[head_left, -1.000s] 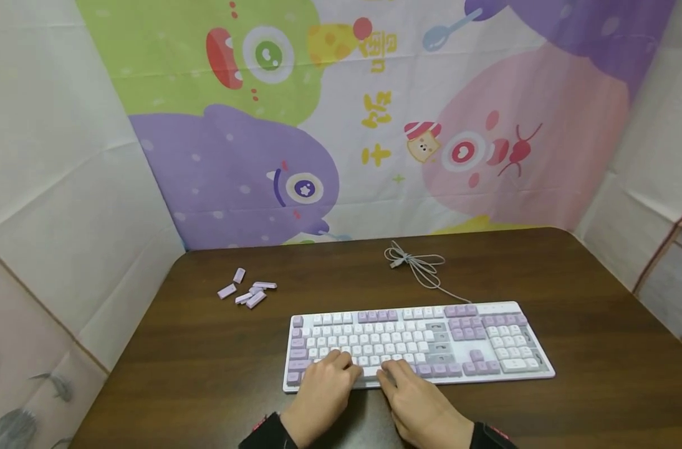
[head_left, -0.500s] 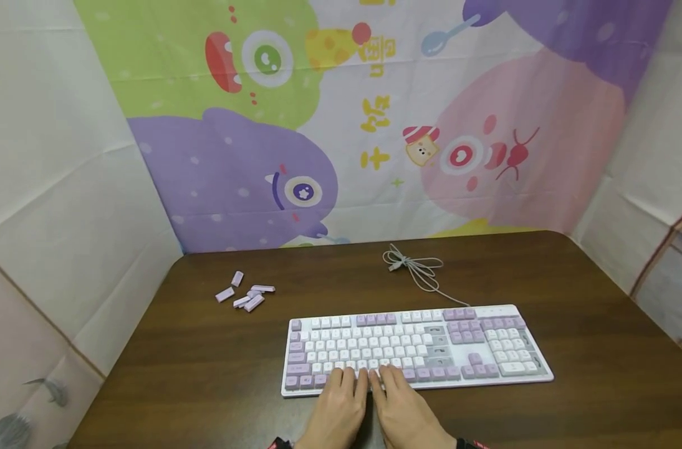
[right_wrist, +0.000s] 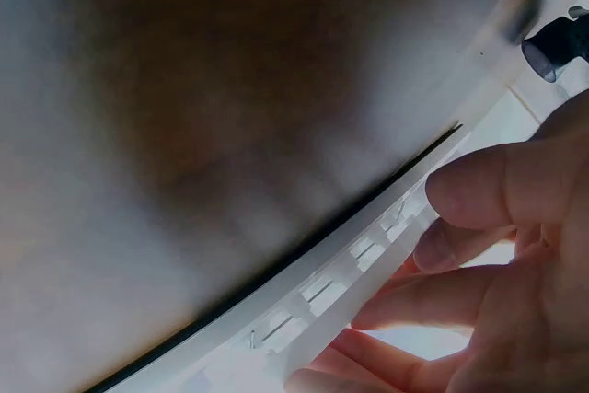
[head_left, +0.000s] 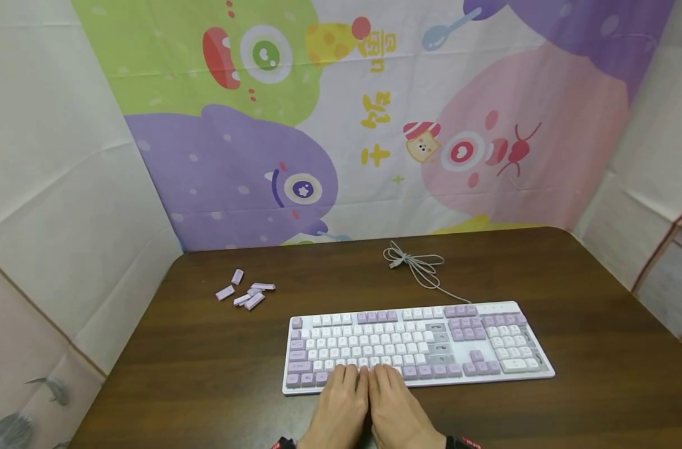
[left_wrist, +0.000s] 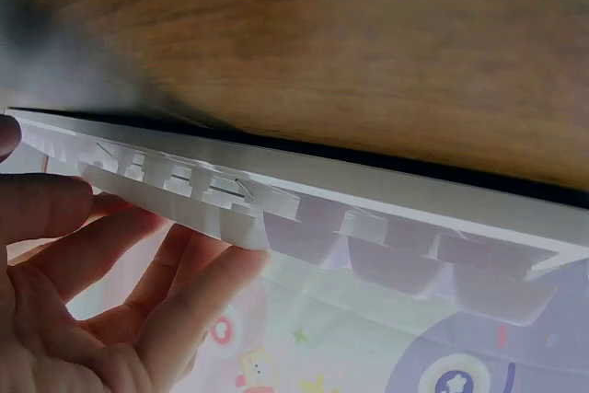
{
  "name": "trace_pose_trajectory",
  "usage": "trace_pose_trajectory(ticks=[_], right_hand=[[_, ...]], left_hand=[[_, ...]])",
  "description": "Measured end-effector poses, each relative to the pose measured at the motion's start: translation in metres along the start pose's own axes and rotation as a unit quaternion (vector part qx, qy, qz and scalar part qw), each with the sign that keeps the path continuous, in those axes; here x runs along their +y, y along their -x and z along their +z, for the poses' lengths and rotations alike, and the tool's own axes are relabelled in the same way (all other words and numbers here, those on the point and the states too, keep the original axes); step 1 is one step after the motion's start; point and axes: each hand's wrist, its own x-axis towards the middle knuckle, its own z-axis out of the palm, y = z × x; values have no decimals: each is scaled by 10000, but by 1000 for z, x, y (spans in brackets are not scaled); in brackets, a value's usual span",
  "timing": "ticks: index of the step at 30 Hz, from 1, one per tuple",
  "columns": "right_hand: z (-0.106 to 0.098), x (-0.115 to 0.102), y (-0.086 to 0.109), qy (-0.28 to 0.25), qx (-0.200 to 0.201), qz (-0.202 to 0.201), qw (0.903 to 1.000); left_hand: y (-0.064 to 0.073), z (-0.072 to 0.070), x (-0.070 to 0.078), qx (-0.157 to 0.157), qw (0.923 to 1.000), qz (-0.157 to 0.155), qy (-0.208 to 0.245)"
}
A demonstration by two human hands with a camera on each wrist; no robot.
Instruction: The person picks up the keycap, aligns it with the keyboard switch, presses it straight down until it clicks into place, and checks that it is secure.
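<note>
A white and lilac keyboard (head_left: 463, 352) lies on the brown table. Along its front edge, the left hand (head_left: 341, 399) and right hand (head_left: 393, 402) sit side by side, nearly touching, fingers stretched forward. In the left wrist view, fingertips (left_wrist: 244, 260) rest on the long white space bar (left_wrist: 170, 202), which sits above the keyboard's base with thin metal wires visible below. The right wrist view has the right fingers against the same space bar (right_wrist: 342, 317), its thumb (right_wrist: 469, 186) by the near side. From the head view, the hands cover most of this key.
Several loose lilac keycaps (head_left: 254, 301) lie at the table's left. Grey key spots without caps (head_left: 441, 347) show on the keyboard's right part. A coiled white cable (head_left: 422, 268) lies behind the keyboard. A cartoon-printed cloth (head_left: 374, 206) hangs at the back.
Both hands have come together at the middle of the space bar, the left moving right and the right moving left. The fingers now lie straighter. The keyboard stays in place.
</note>
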Motion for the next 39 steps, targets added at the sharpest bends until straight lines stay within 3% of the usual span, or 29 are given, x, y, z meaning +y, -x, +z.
trace_pose_trajectory(ticks=[17,30,39], right_hand=[[-1,5,0,-474,-40,17,9989],[-3,5,-1,-606,-303,31,9977],[-4,10,-1,-1005,-549,168,9933]], left_hand=[[-5,-2,2,-236,9997,-15,-14],[-3,-1,4,-255,9990,-161,343],[-7,-3,4,-708,9947,-444,592]])
